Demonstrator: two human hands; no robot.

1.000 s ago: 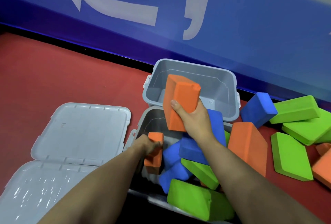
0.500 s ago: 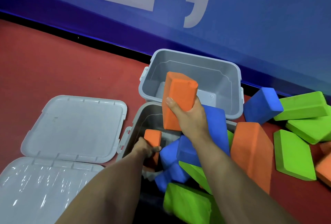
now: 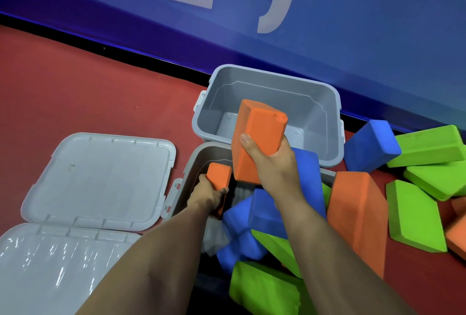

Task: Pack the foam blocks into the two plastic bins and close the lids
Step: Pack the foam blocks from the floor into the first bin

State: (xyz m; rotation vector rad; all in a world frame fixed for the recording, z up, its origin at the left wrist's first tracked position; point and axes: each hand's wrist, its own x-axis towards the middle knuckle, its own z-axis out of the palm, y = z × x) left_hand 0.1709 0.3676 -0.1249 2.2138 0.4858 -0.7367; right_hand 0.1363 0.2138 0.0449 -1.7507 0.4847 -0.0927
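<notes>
Two grey plastic bins stand on the red floor. The far bin (image 3: 325,103) holds nothing I can see. The near bin (image 3: 191,171) holds blue and green foam blocks (image 3: 262,213). My right hand (image 3: 274,163) grips a large orange block (image 3: 257,135) upright above the seam between the two bins. My left hand (image 3: 209,193) grips a smaller orange block (image 3: 219,176) standing on end inside the near bin's left side. Part of that block is hidden by my hand.
Two grey lids (image 3: 100,178) lie flat on the floor to the left, the nearer one (image 3: 50,264) glossy. Loose blocks lie to the right: blue (image 3: 370,145), orange (image 3: 358,213), several green (image 3: 413,216). A blue wall runs behind the bins.
The view has shifted slightly. My left hand has pushed its orange block a little lower into the near bin. The right hand keeps the large orange block in about the same place.
</notes>
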